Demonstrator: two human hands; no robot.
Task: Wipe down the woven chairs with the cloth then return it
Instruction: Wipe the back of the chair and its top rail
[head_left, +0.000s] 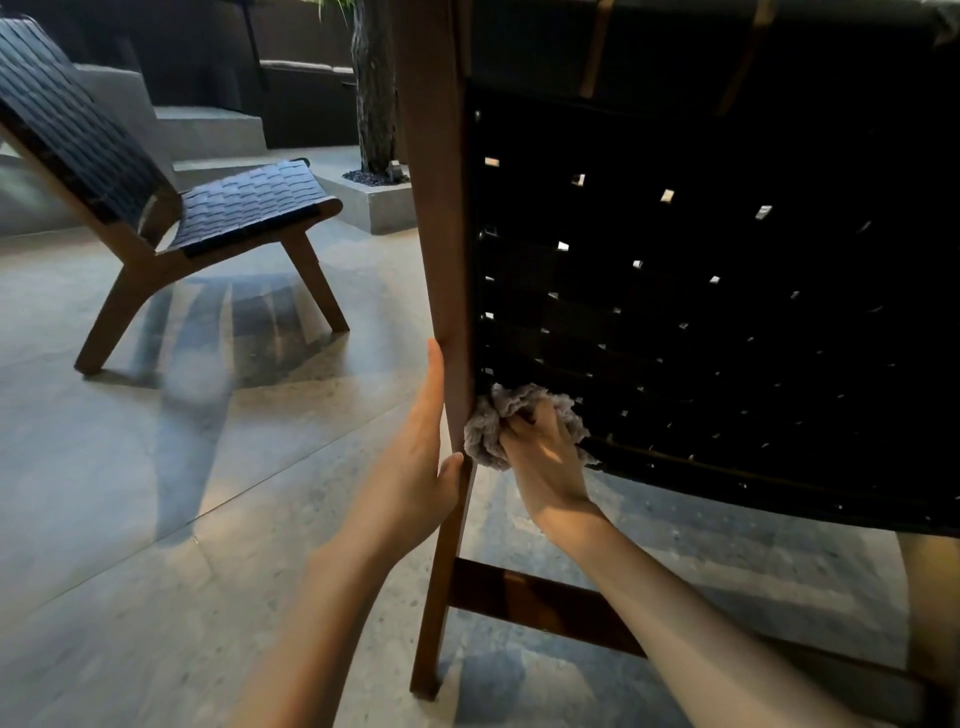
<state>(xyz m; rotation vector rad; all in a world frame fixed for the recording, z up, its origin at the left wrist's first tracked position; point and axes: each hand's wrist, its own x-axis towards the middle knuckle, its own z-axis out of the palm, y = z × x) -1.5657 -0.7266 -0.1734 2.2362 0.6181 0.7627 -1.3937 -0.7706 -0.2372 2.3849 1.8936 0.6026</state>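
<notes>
Your right hand (545, 457) grips the bunched grey cloth (483, 431) against the near woven chair's (701, 291) dark back, low at its left edge; your left hand (421, 457) lies open and flat on the wooden frame post (441, 234). A 2nd woven chair (171, 192) stands well apart on the floor (156, 493)

No text, label, brand, number or sign can be read anywhere in the view.
</notes>
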